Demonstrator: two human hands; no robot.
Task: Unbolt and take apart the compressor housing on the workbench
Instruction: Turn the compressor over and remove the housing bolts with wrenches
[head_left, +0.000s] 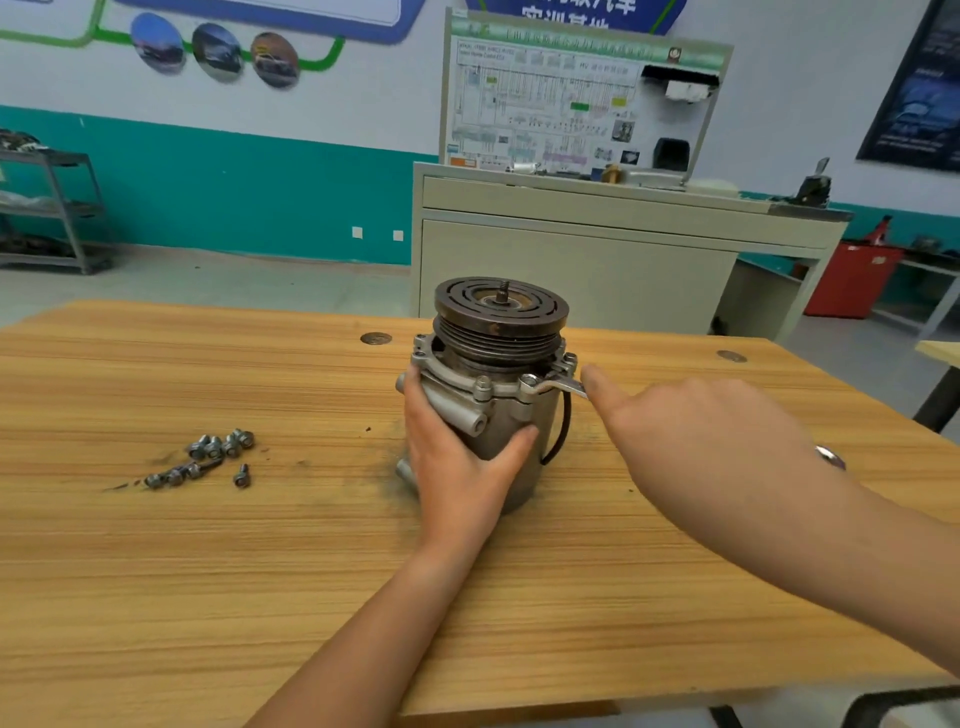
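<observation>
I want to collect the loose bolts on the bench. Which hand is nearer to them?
Left. The left hand grips the compressor, right of the bolts; the right hand holds the wrench beyond it, farther away.

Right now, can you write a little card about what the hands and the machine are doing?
compressor: stands upright on the wooden workbench, pulley on top
left hand: grips the compressor's side
right hand: holds the wrench
wrench: ring end sits on a flange bolt
loose bolts: lie grouped left of the compressor
</observation>
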